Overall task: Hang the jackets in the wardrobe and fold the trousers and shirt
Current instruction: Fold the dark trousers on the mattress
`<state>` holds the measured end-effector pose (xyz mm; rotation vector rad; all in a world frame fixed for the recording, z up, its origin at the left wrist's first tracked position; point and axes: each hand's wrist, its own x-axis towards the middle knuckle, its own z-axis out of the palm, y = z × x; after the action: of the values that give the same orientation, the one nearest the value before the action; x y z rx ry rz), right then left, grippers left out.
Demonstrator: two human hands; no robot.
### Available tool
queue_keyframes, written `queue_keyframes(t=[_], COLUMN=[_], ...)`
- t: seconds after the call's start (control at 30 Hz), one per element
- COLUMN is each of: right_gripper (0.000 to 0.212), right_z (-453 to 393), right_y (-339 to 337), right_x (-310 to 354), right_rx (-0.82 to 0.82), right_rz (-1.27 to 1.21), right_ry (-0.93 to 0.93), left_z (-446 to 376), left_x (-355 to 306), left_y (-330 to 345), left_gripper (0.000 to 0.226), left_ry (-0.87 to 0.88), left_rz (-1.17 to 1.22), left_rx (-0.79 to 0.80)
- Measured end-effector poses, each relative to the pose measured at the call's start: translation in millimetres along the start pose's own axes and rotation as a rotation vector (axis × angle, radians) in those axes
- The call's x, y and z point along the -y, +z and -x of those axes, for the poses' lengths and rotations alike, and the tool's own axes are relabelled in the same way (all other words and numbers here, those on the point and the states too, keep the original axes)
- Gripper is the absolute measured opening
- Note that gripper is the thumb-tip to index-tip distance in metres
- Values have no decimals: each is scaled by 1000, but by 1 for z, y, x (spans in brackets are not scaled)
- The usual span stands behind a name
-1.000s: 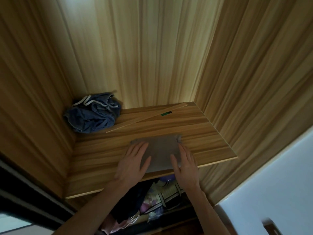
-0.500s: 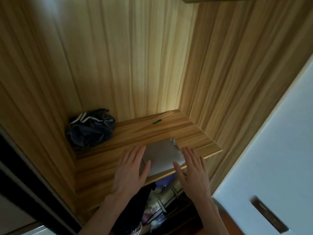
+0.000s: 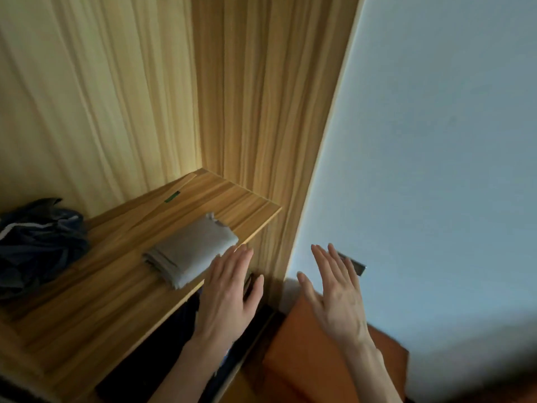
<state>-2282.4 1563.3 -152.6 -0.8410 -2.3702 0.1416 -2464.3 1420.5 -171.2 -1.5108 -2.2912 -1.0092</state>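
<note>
A folded grey garment (image 3: 191, 253) lies near the front edge of the wooden wardrobe shelf (image 3: 96, 292). My left hand (image 3: 228, 292) hovers flat with straight fingers just right of it, off the shelf's front edge, holding nothing. My right hand (image 3: 334, 292) is also flat and empty, raised in front of the white wall, clear of the wardrobe. A crumpled dark blue garment (image 3: 37, 245) with a pale stripe sits at the shelf's back left.
The wardrobe's wooden side panel (image 3: 276, 141) rises to the right of the shelf, next to a white wall (image 3: 436, 141) with a small metal plate (image 3: 356, 264). Dark clothes (image 3: 162, 344) hang below the shelf. An orange surface (image 3: 305, 359) lies under my right hand.
Both hands have lifted off the folded grey garment and pulled back toward me and to the right. The view has swung right, so the shelf now sits at the left.
</note>
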Motion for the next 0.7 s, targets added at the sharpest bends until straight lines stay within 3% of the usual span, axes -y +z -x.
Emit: queue_keyframes(t=[0.37,0.7], right_gripper=[61,64], right_z=[151,345], right_y=[-137,-273], right_x=[-66,-74], right_rx=[-237,-368], right_rz=[191,431], right_ry=[383,736], left_z=[19,144], left_x=[-166,-348], left_y=[48,64], left_gripper=[52,55], left_ry=[359,668], left_rz=[257,468], left_rx=[81,319])
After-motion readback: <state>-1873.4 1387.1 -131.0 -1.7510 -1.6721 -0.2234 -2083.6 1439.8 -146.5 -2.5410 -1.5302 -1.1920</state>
